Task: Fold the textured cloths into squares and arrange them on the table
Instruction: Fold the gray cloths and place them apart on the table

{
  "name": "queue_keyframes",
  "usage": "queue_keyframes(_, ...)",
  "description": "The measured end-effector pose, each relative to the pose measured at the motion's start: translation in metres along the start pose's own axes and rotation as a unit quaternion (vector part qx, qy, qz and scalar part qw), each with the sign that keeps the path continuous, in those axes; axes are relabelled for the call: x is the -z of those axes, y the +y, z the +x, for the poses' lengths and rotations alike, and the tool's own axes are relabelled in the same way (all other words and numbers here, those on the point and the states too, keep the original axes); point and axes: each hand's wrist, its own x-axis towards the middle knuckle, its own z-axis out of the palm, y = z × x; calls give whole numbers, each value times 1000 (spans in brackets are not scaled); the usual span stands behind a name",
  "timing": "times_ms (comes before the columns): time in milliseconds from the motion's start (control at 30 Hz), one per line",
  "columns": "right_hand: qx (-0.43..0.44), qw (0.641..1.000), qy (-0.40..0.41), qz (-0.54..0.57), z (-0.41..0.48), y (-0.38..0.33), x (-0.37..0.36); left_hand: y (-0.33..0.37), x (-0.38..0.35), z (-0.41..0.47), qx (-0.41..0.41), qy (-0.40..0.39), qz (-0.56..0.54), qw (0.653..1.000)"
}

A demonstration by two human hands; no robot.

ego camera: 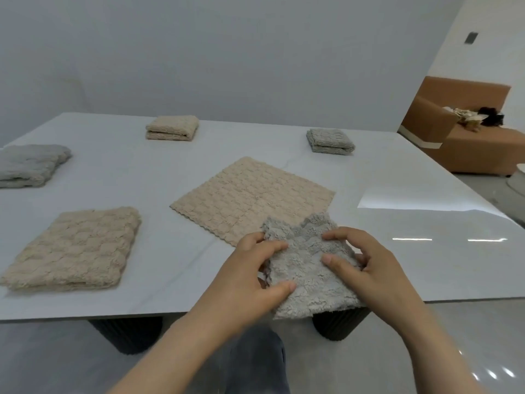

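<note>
Near 6 o'clock, over the table (pixel 159 280) edge, the left hand (pixel 252 271) and right hand (pixel 372 265) both pinch a crumpled grey cloth (pixel 306 280), fingers curled onto it. Just beyond lies one flat beige cloth (pixel 252 197). Four are folded: near beige square (pixel 74 248) at 8 o'clock, grey bundle (pixel 28 164) at 10, far beige square (pixel 172 127) at 11, far grey square (pixel 331 141) at 1.

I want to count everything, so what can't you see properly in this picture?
Head view, left grey cloth: cut off by the left edge.
Head view, flat beige cloth: near corner hidden behind the held cloth.
Head view, sofa clutter: too small and blurry.
</note>
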Motion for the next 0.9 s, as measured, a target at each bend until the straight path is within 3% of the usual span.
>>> queue_keyframes(567, -22, 986, 73, -147, 42, 89, 79, 46, -103, 101, -48, -67, 8, 997)
queue_keyframes(900, -44, 981, 83, -169, 53, 114, 88, 44, -128, 125, -48, -78, 13, 996)
